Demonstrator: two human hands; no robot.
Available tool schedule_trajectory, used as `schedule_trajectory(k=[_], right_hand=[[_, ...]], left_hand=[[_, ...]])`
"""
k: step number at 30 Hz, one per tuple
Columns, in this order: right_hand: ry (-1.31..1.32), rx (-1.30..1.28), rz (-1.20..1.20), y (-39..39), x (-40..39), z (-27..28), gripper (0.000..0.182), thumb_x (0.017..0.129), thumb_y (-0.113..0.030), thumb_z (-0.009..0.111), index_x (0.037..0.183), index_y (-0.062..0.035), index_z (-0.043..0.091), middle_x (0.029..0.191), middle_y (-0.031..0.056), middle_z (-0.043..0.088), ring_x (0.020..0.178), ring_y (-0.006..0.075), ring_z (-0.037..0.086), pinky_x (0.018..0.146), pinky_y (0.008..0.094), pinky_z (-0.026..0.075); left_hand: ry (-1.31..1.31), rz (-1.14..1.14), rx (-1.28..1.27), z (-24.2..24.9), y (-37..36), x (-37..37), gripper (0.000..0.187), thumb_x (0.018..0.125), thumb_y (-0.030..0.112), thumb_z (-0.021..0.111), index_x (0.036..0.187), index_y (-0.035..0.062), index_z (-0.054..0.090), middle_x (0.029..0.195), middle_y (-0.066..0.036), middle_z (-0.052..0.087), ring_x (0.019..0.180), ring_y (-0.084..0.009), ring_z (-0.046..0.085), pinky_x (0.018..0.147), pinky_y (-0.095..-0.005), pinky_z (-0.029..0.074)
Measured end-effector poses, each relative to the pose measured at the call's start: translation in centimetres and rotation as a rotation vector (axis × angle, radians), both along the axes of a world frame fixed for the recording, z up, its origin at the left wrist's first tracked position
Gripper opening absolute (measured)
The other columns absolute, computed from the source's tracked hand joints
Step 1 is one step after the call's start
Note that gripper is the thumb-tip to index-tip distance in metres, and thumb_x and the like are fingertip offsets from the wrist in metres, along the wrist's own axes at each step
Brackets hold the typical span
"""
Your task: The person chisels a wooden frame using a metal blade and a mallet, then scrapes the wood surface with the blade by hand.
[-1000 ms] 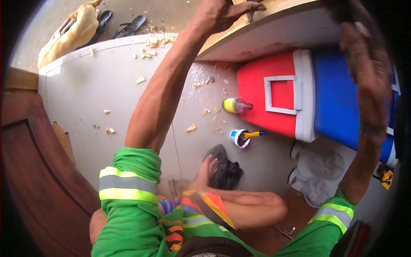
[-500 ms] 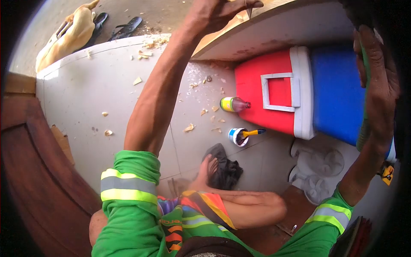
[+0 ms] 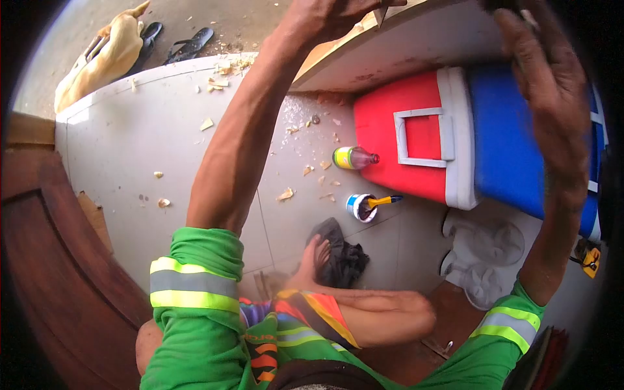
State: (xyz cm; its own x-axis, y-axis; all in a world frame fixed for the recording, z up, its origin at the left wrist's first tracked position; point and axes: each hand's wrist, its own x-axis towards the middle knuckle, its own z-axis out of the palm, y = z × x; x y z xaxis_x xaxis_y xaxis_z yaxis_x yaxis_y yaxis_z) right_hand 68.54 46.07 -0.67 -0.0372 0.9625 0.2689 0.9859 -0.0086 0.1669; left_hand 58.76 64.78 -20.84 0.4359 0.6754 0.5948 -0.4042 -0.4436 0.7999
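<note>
My left hand is at the top edge of the view, by the wooden edge of a pale panel. A thin metal-looking piece shows beside its outstretched digit; the other fingers are cut off. My right hand is raised at the upper right, in front of the blue cooler. Its fingers are bent around something dark with a pale bit, too hidden to name. Below the hands, a bottle with a yellow-green label lies against the red cooler.
A small paint can holds a yellow-handled brush. Wood shavings litter the tiles. A black cloth lies by my foot. A dog and flip-flops are beyond the step. A tape measure is at right.
My right hand has shifted left and up, and a green strip beside that forearm no longer shows. My left hand has moved slightly up and right, further out of view.
</note>
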Motion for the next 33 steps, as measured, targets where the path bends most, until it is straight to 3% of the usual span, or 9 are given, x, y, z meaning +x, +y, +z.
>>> schedule_trajectory(k=[2, 5, 8, 12, 19, 24, 25, 30, 33], right_hand=[[0.057, 0.0, -0.105, -0.2, 0.4, 1.3, 0.036, 0.106, -0.033, 0.055, 0.137, -0.016, 0.061, 0.1, 0.001, 0.067, 0.07, 0.0025, 0.05, 0.061, 0.0201, 0.041], [-0.071, -0.004, 0.066, 0.2, 0.4, -1.1, 0.035, 0.106, -0.032, 0.055, 0.136, -0.0156, 0.062, 0.101, 0.0012, 0.067, 0.069, 0.0025, 0.051, 0.06, 0.0197, 0.041], [-0.031, 0.04, 0.02, -0.1, -0.4, -1.4, 0.034, 0.106, -0.032, 0.054, 0.134, -0.0153, 0.063, 0.102, 0.0013, 0.068, 0.069, 0.0025, 0.051, 0.06, 0.0193, 0.041], [0.197, 0.061, -0.103, -1.6, 0.4, 0.4, 0.032, 0.107, -0.029, 0.054, 0.134, -0.0134, 0.063, 0.096, 0.001, 0.066, 0.064, 0.0019, 0.048, 0.054, 0.0193, 0.037], [0.244, 0.146, -0.117, -2.1, 1.0, -1.5, 0.039, 0.107, -0.028, 0.054, 0.142, -0.0127, 0.057, 0.099, 0.003, 0.065, 0.066, 0.0037, 0.049, 0.054, 0.0205, 0.04], [-0.084, -0.005, 0.09, -0.7, 1.9, -1.8, 0.046, 0.106, -0.03, 0.056, 0.148, -0.0144, 0.051, 0.11, 0.0047, 0.066, 0.077, 0.0054, 0.058, 0.061, 0.0195, 0.045], [-0.001, -0.052, -0.064, -0.5, 0.9, -1.6, 0.045, 0.106, -0.03, 0.055, 0.148, -0.0146, 0.051, 0.114, 0.0052, 0.066, 0.079, 0.0058, 0.059, 0.062, 0.0194, 0.045], [0.02, 0.03, 0.158, -0.8, 3.8, -0.7, 0.04, 0.107, -0.033, 0.053, 0.141, -0.0146, 0.059, 0.113, 0.0016, 0.068, 0.076, 0.0011, 0.056, 0.061, 0.0174, 0.043], [0.065, 0.088, 0.105, -1.2, 3.5, 0.7, 0.038, 0.107, -0.033, 0.052, 0.139, -0.0147, 0.062, 0.112, 0.0008, 0.069, 0.075, 0.001, 0.056, 0.062, 0.0175, 0.044]], left_hand=[[-0.04, -0.03, -0.047, -0.3, -0.1, 0.5, 0.051, 0.092, 0.023, 0.076, 0.135, 0.0035, 0.056, 0.121, -0.022, 0.07, 0.116, -0.0333, 0.067, 0.094, -0.0449, 0.055], [0.011, -0.015, -0.022, 0.2, -0.1, 0.7, 0.048, 0.092, 0.021, 0.075, 0.134, 0.0042, 0.058, 0.119, -0.022, 0.071, 0.116, -0.0314, 0.068, 0.093, -0.0444, 0.056], [0.032, 0.086, 0.254, -0.8, 0.1, 1.4, 0.047, 0.092, 0.018, 0.075, 0.134, 0.0044, 0.058, 0.119, -0.021, 0.071, 0.112, -0.0294, 0.069, 0.091, -0.042, 0.057], [0.093, -0.026, -0.115, -0.6, 0.0, 0.8, 0.049, 0.091, 0.018, 0.076, 0.133, 0.0002, 0.057, 0.119, -0.021, 0.071, 0.112, -0.0289, 0.069, 0.093, -0.0422, 0.057], [0.019, -0.026, -0.063, -1.5, 0.1, 0.4, 0.054, 0.089, 0.019, 0.078, 0.135, -0.0002, 0.056, 0.123, -0.023, 0.069, 0.115, -0.0327, 0.067, 0.095, -0.0429, 0.056], [0.044, 0.028, -0.054, -1.7, 0.0, 0.7, 0.054, 0.09, 0.019, 0.078, 0.134, -0.0007, 0.055, 0.121, -0.023, 0.07, 0.118, -0.0323, 0.066, 0.095, -0.043, 0.056], [0.065, 0.011, -0.069, -1.6, 0.0, 0.8, 0.053, 0.09, 0.019, 0.078, 0.134, -0.0006, 0.055, 0.121, -0.023, 0.07, 0.118, -0.0322, 0.066, 0.096, -0.0428, 0.056], [-0.045, -0.095, -0.131, -2.4, -0.1, 0.5, 0.052, 0.091, 0.021, 0.076, 0.134, 0.0, 0.055, 0.125, -0.022, 0.068, 0.12, -0.0325, 0.065, 0.099, -0.042, 0.055], [0.058, 0.033, -0.018, -1.9, 0.1, 0.2, 0.05, 0.09, 0.022, 0.078, 0.13, -0.0011, 0.058, 0.12, -0.023, 0.071, 0.115, -0.0303, 0.068, 0.095, -0.0399, 0.056]])
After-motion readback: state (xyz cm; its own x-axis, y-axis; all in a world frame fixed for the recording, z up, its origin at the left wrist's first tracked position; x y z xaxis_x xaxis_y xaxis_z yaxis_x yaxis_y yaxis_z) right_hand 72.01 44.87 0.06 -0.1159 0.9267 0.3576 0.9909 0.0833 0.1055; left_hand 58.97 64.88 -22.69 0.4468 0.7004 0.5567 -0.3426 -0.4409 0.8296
